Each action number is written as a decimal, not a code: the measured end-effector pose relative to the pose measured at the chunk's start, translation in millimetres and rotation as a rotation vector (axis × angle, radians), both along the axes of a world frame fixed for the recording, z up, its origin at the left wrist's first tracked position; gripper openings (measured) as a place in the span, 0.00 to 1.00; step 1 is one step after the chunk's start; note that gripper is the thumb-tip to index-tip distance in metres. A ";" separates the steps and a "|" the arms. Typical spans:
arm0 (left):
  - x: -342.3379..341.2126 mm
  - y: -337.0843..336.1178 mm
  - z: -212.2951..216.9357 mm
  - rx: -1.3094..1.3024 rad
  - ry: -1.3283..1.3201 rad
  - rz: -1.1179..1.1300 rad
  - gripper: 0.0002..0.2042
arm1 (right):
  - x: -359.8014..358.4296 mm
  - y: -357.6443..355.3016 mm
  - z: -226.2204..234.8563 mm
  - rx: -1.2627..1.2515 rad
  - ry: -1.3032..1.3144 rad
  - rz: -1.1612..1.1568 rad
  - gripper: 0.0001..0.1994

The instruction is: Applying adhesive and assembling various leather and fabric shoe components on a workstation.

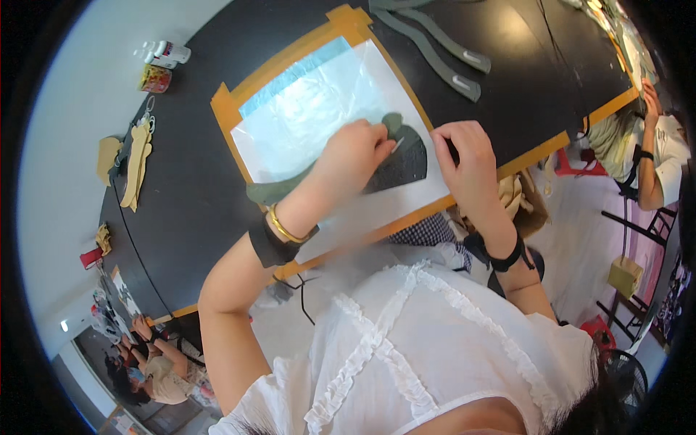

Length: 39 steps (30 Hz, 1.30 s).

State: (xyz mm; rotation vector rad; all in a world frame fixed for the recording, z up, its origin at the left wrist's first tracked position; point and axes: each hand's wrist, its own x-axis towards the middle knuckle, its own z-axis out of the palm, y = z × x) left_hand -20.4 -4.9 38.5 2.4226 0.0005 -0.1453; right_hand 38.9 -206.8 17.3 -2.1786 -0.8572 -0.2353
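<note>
Table (196,145) in black is filling much of the view, while a person in a white blouse (370,348) is leaning over its near edge. Co-workers are sitting farther off, one (670,148) at right and another (168,373) at lower left. A white sheet (254,154), bordered in part by orange tape (293,47), is lying on the tabletop before the person, and a shiny pale-blue plastic sheet (312,90) is covering its far part. Green straps (424,49) are lying beyond the sheet to the right; tan strips (136,163) are resting well to the left. The left hand (350,156) is working over the white sheet, its fingers curling inward with thumb and forefinger close together at a green strip (279,190); how firmly they are gripping it is impossible to tell. A dark patch (409,163) is lying on the sheet just beside those fingertips. The right hand (470,159) is hovering or resting by the sheet's right edge, fingers bending and thumb standing slightly apart; whether it is holding anything is unclear. White bottles (172,52) and a patterned jar (154,78) are standing at far left, and a gold bracelet (283,226) is circling the left wrist.
</note>
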 end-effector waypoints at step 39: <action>-145.3 72.6 5.2 0.268 0.066 -0.239 0.31 | -38.0 21.7 12.8 -0.385 -0.280 0.392 0.23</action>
